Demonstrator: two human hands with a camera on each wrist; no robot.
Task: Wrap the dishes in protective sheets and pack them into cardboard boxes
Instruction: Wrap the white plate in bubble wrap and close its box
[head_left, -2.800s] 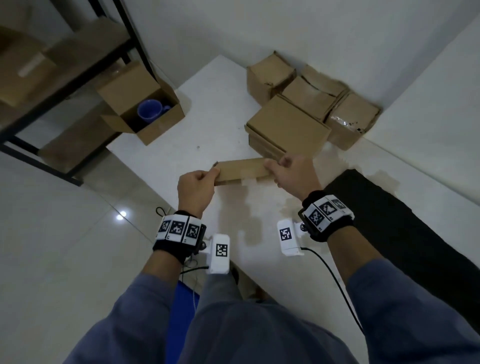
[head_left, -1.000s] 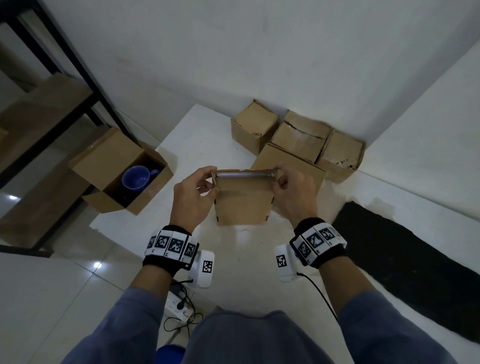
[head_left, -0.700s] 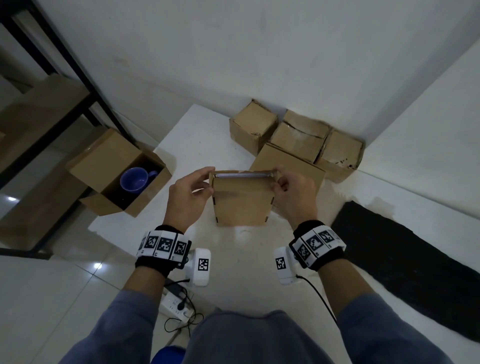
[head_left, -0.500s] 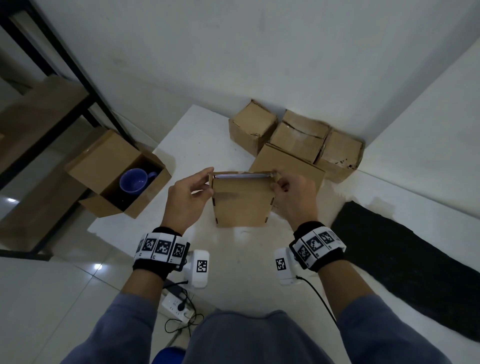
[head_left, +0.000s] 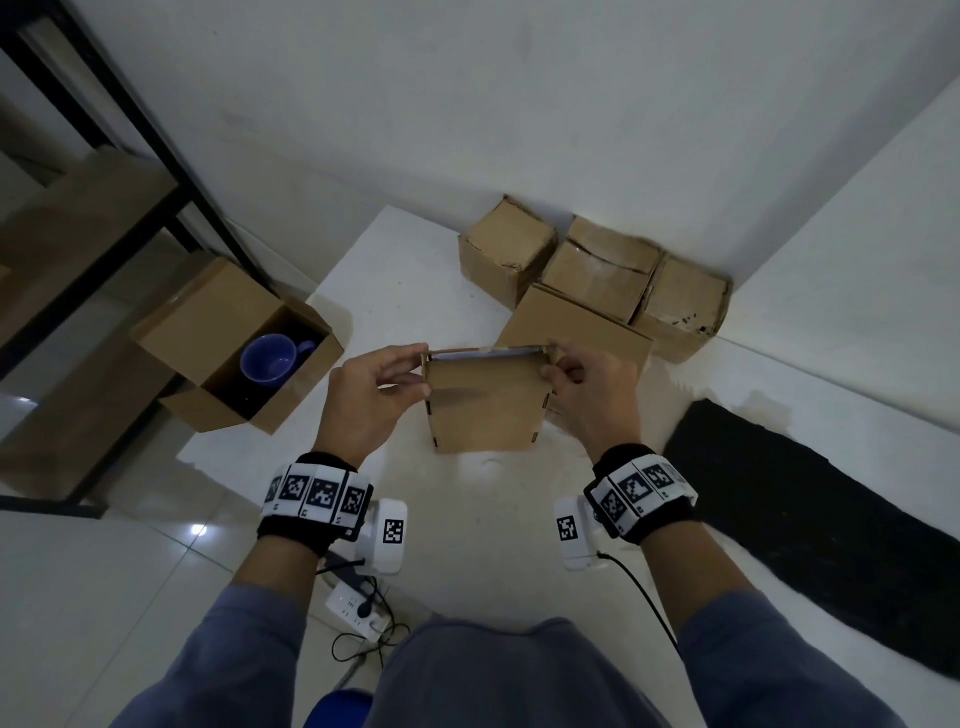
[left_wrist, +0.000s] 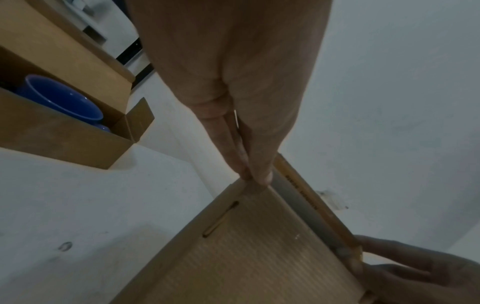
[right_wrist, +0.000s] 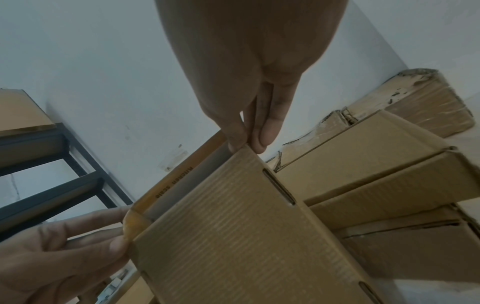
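We hold a flat cardboard box (head_left: 485, 402) upright above the white tabletop (head_left: 400, 270), our left hand (head_left: 363, 400) pinching its upper left corner between thumb and fingers, our right hand (head_left: 592, 395) pinching the upper right corner. Left of this box, an open carton (head_left: 208, 332) at the tabletop's edge holds a blue mug (head_left: 270, 358). Beyond the box, four closed cartons (head_left: 597, 270) sit against the wall.
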